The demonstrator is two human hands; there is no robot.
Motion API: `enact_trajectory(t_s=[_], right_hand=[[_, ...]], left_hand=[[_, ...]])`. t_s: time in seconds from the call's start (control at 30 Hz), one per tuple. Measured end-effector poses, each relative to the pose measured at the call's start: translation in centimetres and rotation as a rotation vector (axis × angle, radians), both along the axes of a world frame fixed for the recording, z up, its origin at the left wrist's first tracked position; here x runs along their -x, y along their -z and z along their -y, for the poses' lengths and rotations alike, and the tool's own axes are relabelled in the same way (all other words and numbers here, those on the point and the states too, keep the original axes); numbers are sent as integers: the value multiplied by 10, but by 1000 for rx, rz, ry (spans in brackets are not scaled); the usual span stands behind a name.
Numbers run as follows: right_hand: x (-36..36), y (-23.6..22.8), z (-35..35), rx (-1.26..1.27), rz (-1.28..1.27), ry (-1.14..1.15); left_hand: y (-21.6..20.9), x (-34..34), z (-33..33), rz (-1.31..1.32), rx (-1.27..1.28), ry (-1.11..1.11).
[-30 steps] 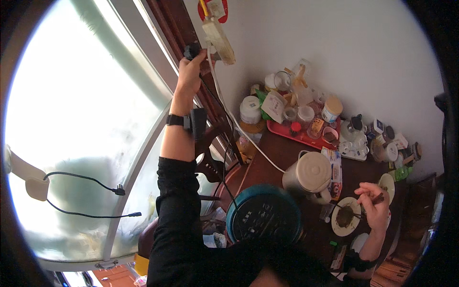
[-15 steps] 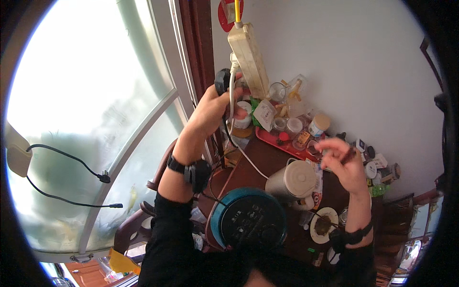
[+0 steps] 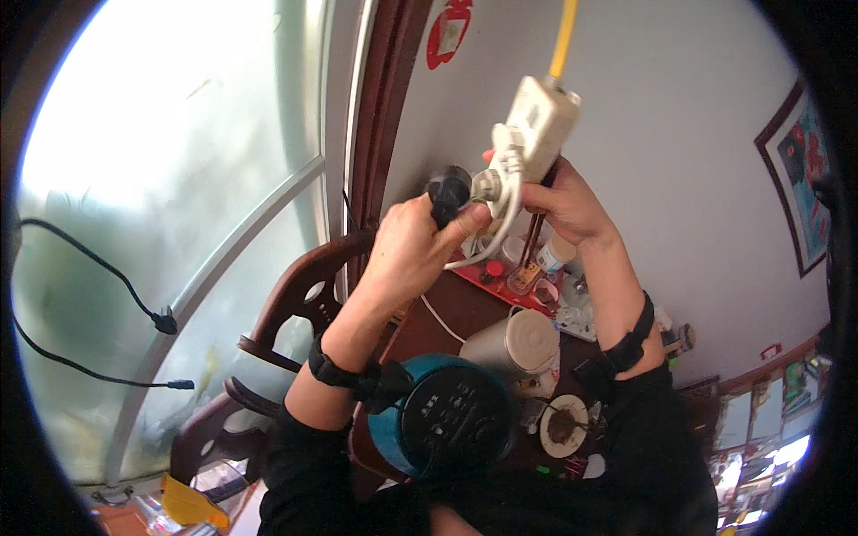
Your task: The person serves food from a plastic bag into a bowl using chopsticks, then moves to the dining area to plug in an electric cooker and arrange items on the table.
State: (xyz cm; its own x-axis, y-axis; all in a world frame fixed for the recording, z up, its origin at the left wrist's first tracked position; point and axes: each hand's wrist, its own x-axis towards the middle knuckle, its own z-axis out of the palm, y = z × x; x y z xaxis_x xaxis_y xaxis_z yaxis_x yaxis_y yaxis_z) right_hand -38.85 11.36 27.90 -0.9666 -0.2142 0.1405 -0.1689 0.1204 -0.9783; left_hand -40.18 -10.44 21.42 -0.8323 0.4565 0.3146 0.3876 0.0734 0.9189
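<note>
My left hand (image 3: 416, 241) is closed around a black plug (image 3: 449, 192), slightly blurred, beside the lower end of a cream power strip (image 3: 542, 125). Its thumb reaches close to a white plug (image 3: 509, 147) seated in the strip, whose white cord (image 3: 500, 241) loops down past my fingers. My right hand (image 3: 572, 205) grips the strip from the right; its fingertips are partly hidden behind it. Thin dark sticks, like chopsticks (image 3: 533, 239), point down from below that hand. A yellow cord (image 3: 565, 40) runs up from the strip's top.
Below are a teal pot-like appliance with a black top (image 3: 456, 415), a lidded beige container (image 3: 527, 344), a plate of dark food (image 3: 565, 427) and a red tray (image 3: 483, 284) with jars. A wooden chair (image 3: 304, 286) stands left, by a frosted glass door (image 3: 241, 232).
My right hand has risen from above the table to the power strip and taken hold of it. The strip has tilted and shifted right in view. My left hand keeps the black plug.
</note>
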Motion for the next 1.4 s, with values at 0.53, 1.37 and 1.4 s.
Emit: enact_trajectory(t_s=[0.53, 1.37, 1.4], right_hand=[[34, 14, -1, 168, 38, -238], [36, 11, -26, 3, -290, -185], [33, 8, -26, 18, -221, -113]], left_hand=[[28, 38, 44, -426, 219, -667], [115, 50, 36, 369, -149, 16], [124, 50, 35, 354, -91, 57]])
